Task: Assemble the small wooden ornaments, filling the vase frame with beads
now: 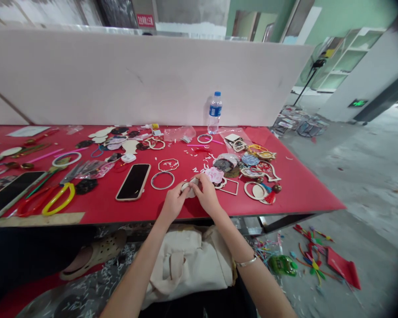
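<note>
- Okay, the left hand and the right hand are both closed on one small pale round piece.
- That piece sits just over the front part of the red bench. The fingers hide part of it, so I cannot see all of it.
- To do this well, it seems best to keep both hands close together, hold the piece firm, and press evenly so it does not slip.
- Two phones lie on the bench: a phone with a tan edge near the hands and a bigger phone far to the left.
- Three thin rings lie on the bench, and this one is closest to the hands.
- One water bottle stands at the back.
- One yellow loop lies at the left.
- Many tiny white bits are spread around, too many to count.
</note>
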`<state>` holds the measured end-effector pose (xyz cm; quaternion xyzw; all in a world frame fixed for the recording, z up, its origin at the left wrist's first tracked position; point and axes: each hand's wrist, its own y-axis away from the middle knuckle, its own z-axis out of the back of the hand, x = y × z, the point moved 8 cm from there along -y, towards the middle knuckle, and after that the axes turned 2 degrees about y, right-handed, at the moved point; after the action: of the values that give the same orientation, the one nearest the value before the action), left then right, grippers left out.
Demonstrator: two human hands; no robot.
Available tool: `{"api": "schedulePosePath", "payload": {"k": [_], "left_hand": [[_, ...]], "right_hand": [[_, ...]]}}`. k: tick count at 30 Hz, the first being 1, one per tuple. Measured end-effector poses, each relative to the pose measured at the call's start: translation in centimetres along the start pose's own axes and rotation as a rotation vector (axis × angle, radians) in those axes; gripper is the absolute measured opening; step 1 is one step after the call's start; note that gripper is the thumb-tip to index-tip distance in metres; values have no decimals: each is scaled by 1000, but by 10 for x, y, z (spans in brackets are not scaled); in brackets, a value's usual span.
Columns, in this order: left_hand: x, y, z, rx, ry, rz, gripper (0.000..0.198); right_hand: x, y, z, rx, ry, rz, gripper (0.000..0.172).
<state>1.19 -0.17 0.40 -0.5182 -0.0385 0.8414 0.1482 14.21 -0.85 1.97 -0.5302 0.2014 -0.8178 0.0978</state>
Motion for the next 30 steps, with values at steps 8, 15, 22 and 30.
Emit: {"api": "schedulePosePath", "payload": {"k": [8,15,22,30], "left_hand": [[-9,3,3,-38,77,-83,34],[-2,2,1,-13,180,-32,39],[-5,2,1,-3,199,-23,40],[-1,2,3,-14,189,-25,39]], "right_hand": [[13,4,6,-22,120,93,25],[12,7,2,23,84,67,16],[14,8,7,-15,49,72,14],[18,9,6,23,10,88,18]]}}
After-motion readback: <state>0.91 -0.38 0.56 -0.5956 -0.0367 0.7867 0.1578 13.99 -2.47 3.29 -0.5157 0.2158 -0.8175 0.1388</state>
